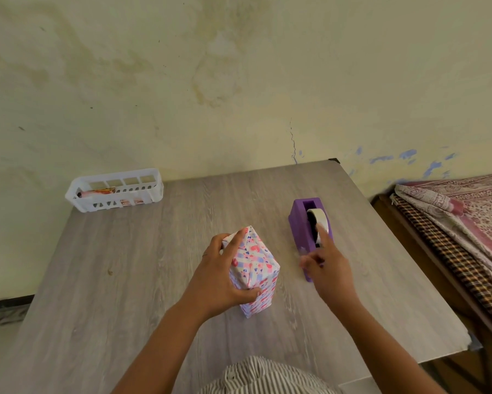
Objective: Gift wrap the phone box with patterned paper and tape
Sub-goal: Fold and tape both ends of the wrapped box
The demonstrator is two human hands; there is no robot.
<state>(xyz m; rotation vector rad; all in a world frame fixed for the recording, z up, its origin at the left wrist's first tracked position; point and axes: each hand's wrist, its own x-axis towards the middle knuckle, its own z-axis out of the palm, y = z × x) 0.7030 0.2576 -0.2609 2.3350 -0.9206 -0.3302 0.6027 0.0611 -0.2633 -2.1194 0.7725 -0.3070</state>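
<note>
The phone box (256, 265), covered in white paper with pink, red and blue hearts, stands on end in the middle of the grey wood-grain table (125, 280). My left hand (224, 277) grips its upper end from the left, fingers over the folded top flaps. Just right of it sits a purple tape dispenser (303, 226) holding a roll of clear tape (318, 220). My right hand (327, 265) rests on the dispenser's near end, index finger stretched onto the roll, other fingers blurred near the cutter.
A white slotted plastic basket (117, 191) with coloured paper items stands at the table's far left corner by the wall. A bed with folded patterned cloths (466, 223) lies close off the table's right edge. My striped shirt (264, 376) shows at the bottom.
</note>
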